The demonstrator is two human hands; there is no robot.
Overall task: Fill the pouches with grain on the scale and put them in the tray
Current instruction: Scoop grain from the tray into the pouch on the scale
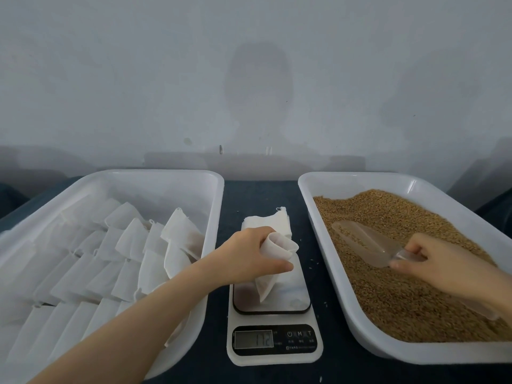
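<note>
counts: we see two hands, two white trays, one scale, one scoop, one pouch in hand, one stack of spare pouches.
left hand: fingers and thumb curled round the mouth of one white pouch, holding it open over the scale.
pouch: mouth up, body hanging down over the platform. we cannot tell whether its lower corner touches the plate.
scale: one, white with a shiny plate, between the two trays on the dark table.
display: lit, digits look like 172, too blurred for us to be sure. three buttons beside it.
spare pouches: one flat stack just behind the scale, partly hidden by the left hand. we cannot count the sheets.
left tray: one, holding white pouches in several overlapping rows. too many overlap for an exact count.
right tray: one, loaded with brown grain, heaped higher toward the far side.
right hand: thumb and fingers pinch the handle of the scoop.
scoop: one, clear plastic, bowl pointing away from us over the grain, a little grain inside.
stray grains: a few loose on the table around the scale.
</note>
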